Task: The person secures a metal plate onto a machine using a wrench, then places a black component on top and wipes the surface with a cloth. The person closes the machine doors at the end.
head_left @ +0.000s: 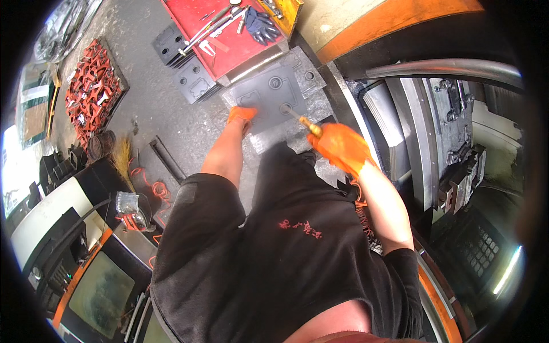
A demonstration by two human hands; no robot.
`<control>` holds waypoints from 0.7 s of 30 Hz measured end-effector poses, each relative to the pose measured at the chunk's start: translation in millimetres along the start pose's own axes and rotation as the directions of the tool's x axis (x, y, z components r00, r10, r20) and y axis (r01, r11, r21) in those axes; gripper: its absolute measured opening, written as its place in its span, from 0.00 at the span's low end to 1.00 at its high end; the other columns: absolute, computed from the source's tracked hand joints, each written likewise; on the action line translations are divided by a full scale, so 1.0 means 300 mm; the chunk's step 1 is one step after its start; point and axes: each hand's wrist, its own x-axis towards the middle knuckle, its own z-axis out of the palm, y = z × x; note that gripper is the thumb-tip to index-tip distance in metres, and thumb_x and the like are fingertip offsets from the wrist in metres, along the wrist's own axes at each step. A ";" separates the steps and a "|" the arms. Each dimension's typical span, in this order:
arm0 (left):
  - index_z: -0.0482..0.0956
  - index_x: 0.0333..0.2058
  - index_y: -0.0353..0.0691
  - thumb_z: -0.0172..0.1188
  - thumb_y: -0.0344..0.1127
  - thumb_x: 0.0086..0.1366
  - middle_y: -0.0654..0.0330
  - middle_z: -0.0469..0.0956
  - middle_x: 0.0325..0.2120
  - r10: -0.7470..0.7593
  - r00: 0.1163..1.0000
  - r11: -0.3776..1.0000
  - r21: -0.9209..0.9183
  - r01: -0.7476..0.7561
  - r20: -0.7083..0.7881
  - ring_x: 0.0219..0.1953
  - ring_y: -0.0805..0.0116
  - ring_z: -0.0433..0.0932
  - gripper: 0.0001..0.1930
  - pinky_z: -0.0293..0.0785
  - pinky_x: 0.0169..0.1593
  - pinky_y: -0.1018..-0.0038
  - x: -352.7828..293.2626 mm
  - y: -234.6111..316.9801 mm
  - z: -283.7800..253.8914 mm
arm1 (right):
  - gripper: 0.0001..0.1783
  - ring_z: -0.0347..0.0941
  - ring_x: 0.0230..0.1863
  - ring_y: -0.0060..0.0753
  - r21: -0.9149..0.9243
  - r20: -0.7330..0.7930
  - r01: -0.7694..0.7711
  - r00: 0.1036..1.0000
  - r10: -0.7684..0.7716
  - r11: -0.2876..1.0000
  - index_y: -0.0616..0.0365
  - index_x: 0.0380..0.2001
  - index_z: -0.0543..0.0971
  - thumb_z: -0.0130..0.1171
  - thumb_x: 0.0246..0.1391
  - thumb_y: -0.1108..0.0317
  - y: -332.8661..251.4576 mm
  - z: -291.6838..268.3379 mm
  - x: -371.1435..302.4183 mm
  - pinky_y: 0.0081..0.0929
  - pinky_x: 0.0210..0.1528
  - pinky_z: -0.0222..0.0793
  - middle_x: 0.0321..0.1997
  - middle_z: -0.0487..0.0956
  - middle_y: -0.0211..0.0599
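Orange gloves cover both of my hands. My left hand (242, 114) grips the left edge of a flat grey metal plate (260, 108), which has round holes and shallow recesses. My right hand (342, 147) is closed around an air blow gun (309, 125) with a brass-coloured front. Its thin nozzle points at a round hole near the plate's right side; I cannot tell whether it touches. Beneath and beyond the plate shows another light grey metal plate (305, 76), also with holes.
A red tool tray (229, 48) ahead carries hand tools and a dark glove (261, 26). More grey plates (194, 80) are stacked to its left. Orange-red metal parts (94, 91) lie piled at far left. An open machine (423, 143) stands close on my right. Orange coiled hose (162, 191) lies on the floor.
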 end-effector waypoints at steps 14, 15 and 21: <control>0.77 0.48 0.40 0.52 0.43 0.71 0.56 0.79 0.49 -0.055 0.955 0.917 -0.364 0.163 0.291 0.55 0.56 0.78 0.15 0.81 0.50 0.53 0.036 -0.077 -0.115 | 0.26 0.81 0.23 0.34 0.043 0.308 -0.280 0.917 0.254 0.959 0.59 0.29 0.81 0.58 0.62 0.44 0.043 -0.068 -0.057 0.37 0.26 0.71 0.22 0.81 0.38; 0.74 0.51 0.34 0.52 0.41 0.70 0.50 0.78 0.50 -0.007 0.957 0.938 -0.330 0.107 0.290 0.57 0.50 0.77 0.18 0.78 0.54 0.46 0.060 -0.102 -0.116 | 0.26 0.80 0.23 0.34 0.000 0.267 -0.281 0.925 0.271 0.960 0.59 0.29 0.81 0.58 0.62 0.44 0.062 -0.058 -0.069 0.37 0.26 0.71 0.22 0.81 0.38; 0.73 0.54 0.35 0.54 0.39 0.69 0.52 0.78 0.52 0.029 0.957 0.998 -0.055 -0.014 0.290 0.56 0.56 0.76 0.19 0.76 0.56 0.56 0.031 -0.122 -0.114 | 0.27 0.79 0.21 0.34 0.226 0.369 -0.304 0.906 0.207 0.926 0.59 0.32 0.83 0.58 0.62 0.42 0.165 0.039 -0.052 0.37 0.24 0.73 0.21 0.81 0.35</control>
